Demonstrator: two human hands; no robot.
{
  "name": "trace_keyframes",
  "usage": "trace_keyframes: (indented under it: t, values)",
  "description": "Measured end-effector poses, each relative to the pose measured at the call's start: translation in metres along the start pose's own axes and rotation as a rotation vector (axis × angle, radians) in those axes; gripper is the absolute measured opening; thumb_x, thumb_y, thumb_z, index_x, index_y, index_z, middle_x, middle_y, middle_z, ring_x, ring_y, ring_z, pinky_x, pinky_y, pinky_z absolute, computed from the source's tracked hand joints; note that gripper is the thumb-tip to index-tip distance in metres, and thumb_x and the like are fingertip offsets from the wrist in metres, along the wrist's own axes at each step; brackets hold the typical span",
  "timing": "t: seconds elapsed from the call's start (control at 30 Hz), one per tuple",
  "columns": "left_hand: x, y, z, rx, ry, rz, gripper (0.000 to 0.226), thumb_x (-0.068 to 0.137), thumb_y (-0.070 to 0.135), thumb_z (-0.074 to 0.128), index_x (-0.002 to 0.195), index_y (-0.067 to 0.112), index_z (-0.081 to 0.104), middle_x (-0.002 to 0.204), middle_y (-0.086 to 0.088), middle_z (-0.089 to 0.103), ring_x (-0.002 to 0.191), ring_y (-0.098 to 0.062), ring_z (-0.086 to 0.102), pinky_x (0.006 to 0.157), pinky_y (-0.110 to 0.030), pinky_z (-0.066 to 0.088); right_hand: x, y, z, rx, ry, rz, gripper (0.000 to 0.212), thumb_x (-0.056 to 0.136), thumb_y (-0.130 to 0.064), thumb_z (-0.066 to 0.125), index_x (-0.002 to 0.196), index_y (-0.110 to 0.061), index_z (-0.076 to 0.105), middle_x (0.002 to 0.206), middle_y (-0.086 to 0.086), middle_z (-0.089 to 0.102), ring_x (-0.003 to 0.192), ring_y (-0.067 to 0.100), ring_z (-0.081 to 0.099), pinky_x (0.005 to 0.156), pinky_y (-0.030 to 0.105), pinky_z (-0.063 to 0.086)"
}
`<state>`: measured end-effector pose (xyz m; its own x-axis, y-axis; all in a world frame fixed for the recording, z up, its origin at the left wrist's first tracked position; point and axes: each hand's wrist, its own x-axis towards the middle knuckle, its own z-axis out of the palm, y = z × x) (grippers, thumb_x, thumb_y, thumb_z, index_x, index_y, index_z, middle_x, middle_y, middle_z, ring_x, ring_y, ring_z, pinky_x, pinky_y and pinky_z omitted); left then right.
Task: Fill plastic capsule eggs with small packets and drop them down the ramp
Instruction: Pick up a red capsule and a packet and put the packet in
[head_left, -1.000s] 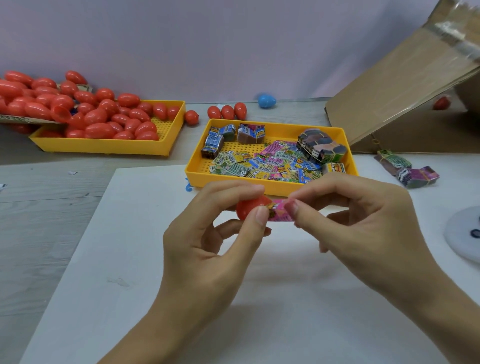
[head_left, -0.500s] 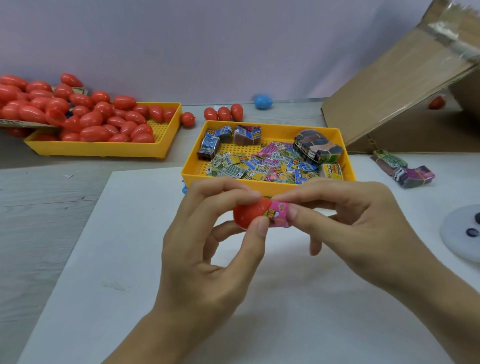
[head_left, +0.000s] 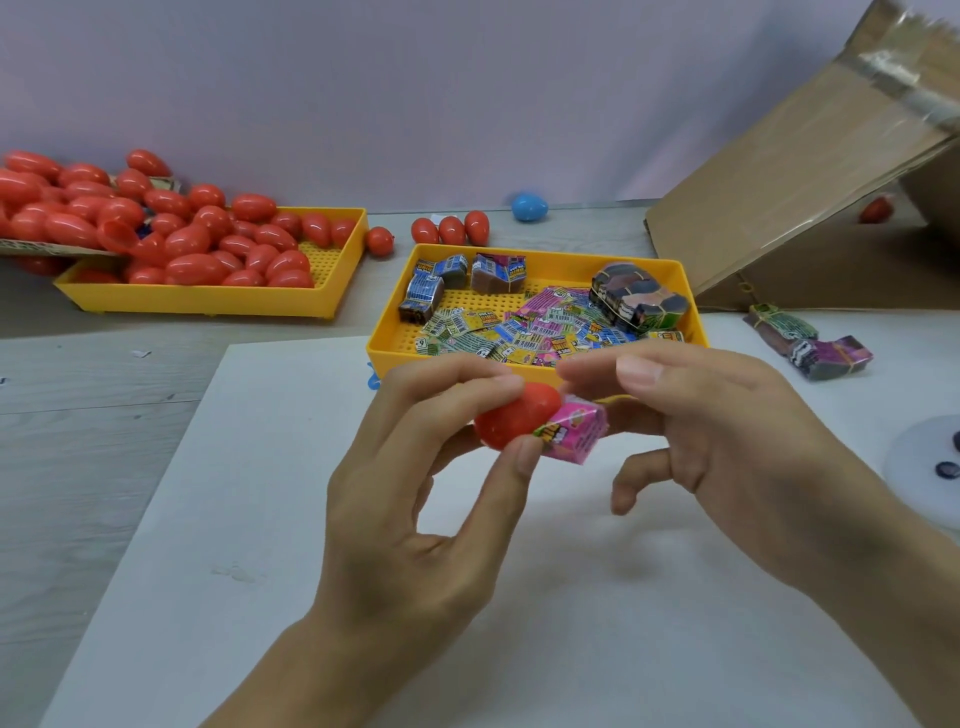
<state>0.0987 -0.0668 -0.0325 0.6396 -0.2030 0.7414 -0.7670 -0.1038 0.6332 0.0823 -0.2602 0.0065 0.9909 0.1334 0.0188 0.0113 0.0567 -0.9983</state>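
My left hand (head_left: 415, 519) grips a red capsule egg half (head_left: 511, 421) between thumb and fingers, above the white sheet (head_left: 234, 519). A pink packet (head_left: 571, 434) sticks out of the egg's open end toward the right. My right hand (head_left: 727, 441) is at the packet's outer end, thumb against it and index finger stretched over it. Just behind the hands stands a yellow tray (head_left: 382, 332) holding several loose packets and banded bundles. The cardboard ramp (head_left: 805, 182) slopes up at the far right.
A second yellow tray (head_left: 208, 301) heaped with red eggs sits at the far left. Three red eggs (head_left: 452, 228) and a blue egg (head_left: 529, 207) lie by the wall. Banded packet bundles (head_left: 810, 348) and a white round object (head_left: 930, 467) lie on the right.
The pink packet has gone from folded between my right fingertips to partly inside the egg half. Both hands have dropped slightly lower and closer to me.
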Motion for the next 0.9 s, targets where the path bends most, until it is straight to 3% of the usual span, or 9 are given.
trace_keyframes:
  t: [0.1,0.2,0.33,0.47,0.63,0.73,0.9]
  values:
    - [0.000,-0.001,0.000,-0.044,0.036,-0.056,0.027,0.097,0.020,0.060,0.123,0.017,0.058,0.121,0.001,0.056,0.113,-0.030,0.062,0.086,-0.024,0.054,-0.002,0.001,0.002,-0.059,-0.032,-0.068,0.037,0.071,-0.029,0.074,0.108,-0.029,0.076,0.101,-0.001,0.074,0.091,0.015,0.070,0.052,0.030,0.056]
    - [0.000,-0.002,-0.001,-0.006,0.043,-0.056,0.026,0.096,0.020,0.061,0.122,0.016,0.058,0.120,0.003,0.056,0.112,-0.031,0.062,0.086,-0.025,0.055,-0.003,0.005,0.006,-0.079,-0.012,-0.105,0.039,0.072,-0.013,0.075,0.109,-0.025,0.075,0.090,0.001,0.071,0.079,0.012,0.066,0.050,0.029,0.053]
    - [0.001,-0.001,-0.001,0.073,0.046,-0.030,0.021,0.094,0.016,0.062,0.115,0.018,0.060,0.118,0.001,0.056,0.110,-0.025,0.062,0.084,-0.023,0.055,-0.004,0.006,0.008,-0.121,-0.013,-0.105,0.034,0.072,-0.014,0.072,0.104,-0.025,0.076,0.094,0.007,0.069,0.081,0.012,0.063,0.048,0.030,0.051]
    - [0.001,0.001,0.000,0.150,0.035,0.024,0.027,0.092,0.013,0.064,0.118,0.014,0.057,0.116,-0.003,0.057,0.109,-0.023,0.062,0.081,-0.026,0.056,-0.005,0.005,0.011,-0.194,0.009,-0.067,0.025,0.071,-0.024,0.075,0.096,-0.028,0.076,0.085,-0.004,0.069,0.066,0.002,0.061,0.048,0.027,0.051]
    - [-0.003,0.001,0.001,0.214,-0.015,0.111,0.026,0.090,0.010,0.068,0.116,0.011,0.062,0.114,-0.006,0.057,0.109,-0.020,0.061,0.080,-0.033,0.057,-0.004,0.008,0.015,-0.243,0.083,-0.038,0.025,0.076,-0.019,0.061,0.093,-0.029,0.076,0.085,-0.003,0.071,0.075,0.012,0.066,0.048,0.029,0.053]
    - [-0.004,0.001,0.001,0.201,-0.032,0.111,0.027,0.091,0.010,0.067,0.117,0.009,0.062,0.115,-0.005,0.057,0.109,-0.020,0.061,0.080,-0.034,0.057,-0.004,0.006,0.014,-0.209,0.048,-0.021,0.031,0.077,-0.014,0.055,0.097,-0.025,0.077,0.085,0.000,0.074,0.073,0.018,0.071,0.046,0.027,0.052]
    - [0.000,0.002,0.000,0.169,0.009,0.044,0.026,0.091,0.012,0.065,0.116,0.012,0.057,0.114,-0.005,0.057,0.109,-0.018,0.061,0.079,-0.030,0.057,-0.006,0.002,0.015,-0.185,0.065,-0.050,0.022,0.081,-0.019,0.062,0.097,-0.019,0.078,0.076,0.002,0.075,0.063,0.020,0.071,0.041,0.025,0.048]
